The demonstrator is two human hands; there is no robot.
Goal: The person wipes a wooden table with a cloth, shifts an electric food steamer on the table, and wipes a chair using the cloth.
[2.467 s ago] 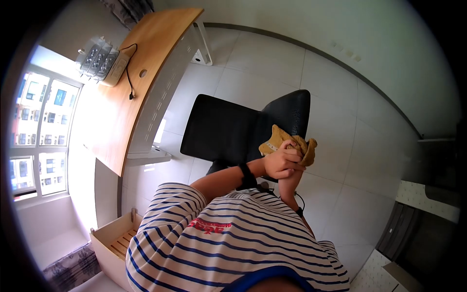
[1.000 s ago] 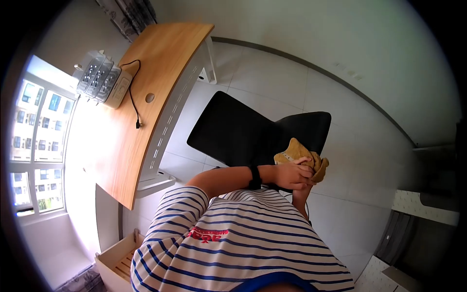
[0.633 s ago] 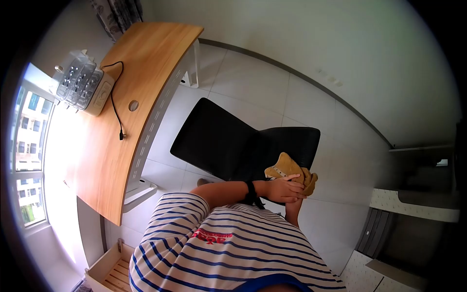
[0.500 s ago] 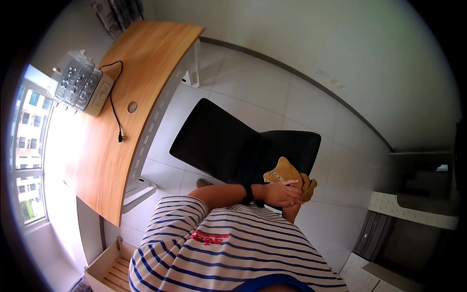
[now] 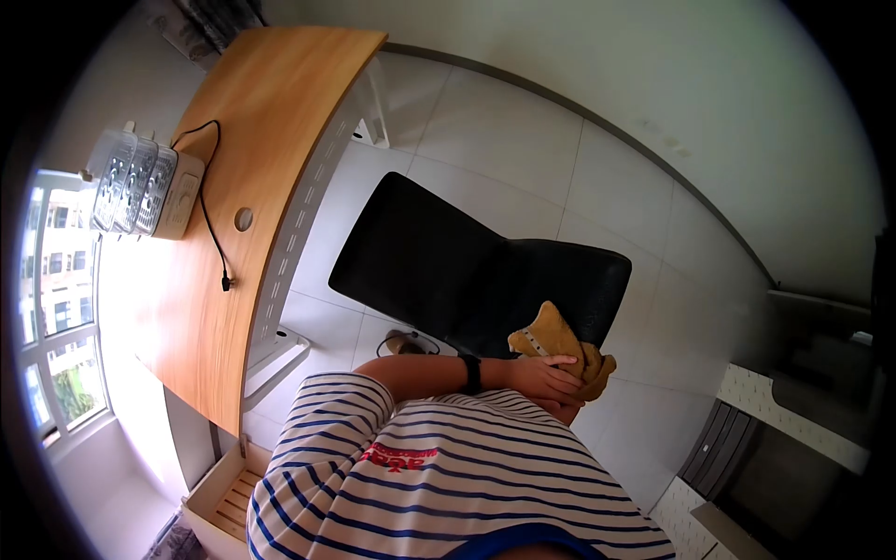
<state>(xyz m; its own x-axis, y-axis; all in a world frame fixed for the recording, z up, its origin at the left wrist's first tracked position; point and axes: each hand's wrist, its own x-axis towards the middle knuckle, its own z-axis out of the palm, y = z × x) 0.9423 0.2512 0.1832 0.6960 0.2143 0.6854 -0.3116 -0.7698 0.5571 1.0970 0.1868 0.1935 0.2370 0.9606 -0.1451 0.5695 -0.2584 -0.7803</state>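
Note:
A crumpled tan cloth [image 5: 553,336] with a pale strip along one edge is bunched beside the black chair [image 5: 420,257]. My left hand [image 5: 546,378] reaches across from the left, a black band on its wrist, and its fingers are closed over the lower part of the cloth. Beneath it comes my right hand [image 5: 566,412], mostly covered by the left one and the cloth; its fingers do not show. The cloth overlaps the chair's right-hand part in view, and I cannot tell whether they touch.
A wooden desk [image 5: 280,103] stands on the left, carrying a tiered clear-tray appliance [image 5: 140,187] and its black power cord [image 5: 207,219]. A slatted wooden box [image 5: 224,504] is at lower left. On the right are a dark-fronted cabinet [image 5: 775,467] and a wall [image 5: 653,75].
The view has shifted slightly, and a dark cable near the foot now shows below the chair. My left hand sits a little lower on the cloth, which keeps nearly the same shape.

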